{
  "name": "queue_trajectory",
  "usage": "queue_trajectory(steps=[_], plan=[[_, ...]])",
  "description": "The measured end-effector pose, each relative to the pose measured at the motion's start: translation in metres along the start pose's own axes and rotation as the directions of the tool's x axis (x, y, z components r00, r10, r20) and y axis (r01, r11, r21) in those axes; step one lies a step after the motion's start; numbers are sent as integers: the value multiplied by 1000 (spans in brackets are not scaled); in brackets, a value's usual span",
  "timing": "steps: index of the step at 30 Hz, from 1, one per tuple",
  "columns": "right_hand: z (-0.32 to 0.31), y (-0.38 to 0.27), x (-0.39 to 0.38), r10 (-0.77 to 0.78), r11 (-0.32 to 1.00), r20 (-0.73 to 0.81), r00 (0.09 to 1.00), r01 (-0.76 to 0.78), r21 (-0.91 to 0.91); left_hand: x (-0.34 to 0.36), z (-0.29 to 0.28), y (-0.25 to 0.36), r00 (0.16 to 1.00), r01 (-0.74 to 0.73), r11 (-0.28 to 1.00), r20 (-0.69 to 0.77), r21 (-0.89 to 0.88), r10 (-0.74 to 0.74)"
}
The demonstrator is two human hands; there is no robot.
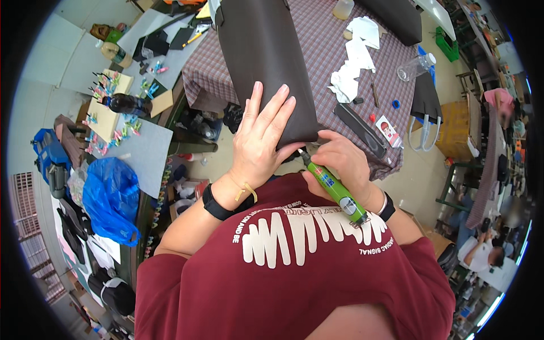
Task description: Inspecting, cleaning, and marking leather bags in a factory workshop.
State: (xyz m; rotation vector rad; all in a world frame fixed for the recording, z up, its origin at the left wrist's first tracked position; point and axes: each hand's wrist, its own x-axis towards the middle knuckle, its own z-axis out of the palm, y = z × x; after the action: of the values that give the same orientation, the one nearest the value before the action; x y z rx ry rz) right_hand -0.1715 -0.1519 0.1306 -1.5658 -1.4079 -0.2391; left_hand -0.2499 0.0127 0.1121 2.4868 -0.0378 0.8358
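A dark brown leather bag lies on the checked cloth, its near end jutting over the table edge toward me. My left hand rests flat on its near end, fingers stretched out and the thumb reaching toward the near edge. In my right hand is a green pen-shaped tube with a printed label. The tube slants, its narrow pale tip up at the bag's near edge beside my left thumb. Whether the tip touches the leather I cannot tell. My right fingertips are close to the bag's near right corner.
On the checked cloth lie white scraps, a dark strap-like piece, a blue cap and a clear bottle. The left bench holds a dark bottle, colourful clips and a blue plastic bag.
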Motion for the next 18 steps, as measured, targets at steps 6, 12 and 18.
queue_trajectory(steps=[6, 12, 18], plan=[[5, 0, 8, 104, 995, 16, 994, -104, -5, -3, 1, -4, 1000, -7, 998, 0, -61, 7], [11, 2, 11, 113, 993, 30, 993, -112, -46, -4, 3, -8, 1000, 6, 998, -14, -64, -7], [12, -2, 15, 134, 989, 64, 989, -130, -68, -3, 4, -12, 999, 0, 997, -34, -76, -3]])
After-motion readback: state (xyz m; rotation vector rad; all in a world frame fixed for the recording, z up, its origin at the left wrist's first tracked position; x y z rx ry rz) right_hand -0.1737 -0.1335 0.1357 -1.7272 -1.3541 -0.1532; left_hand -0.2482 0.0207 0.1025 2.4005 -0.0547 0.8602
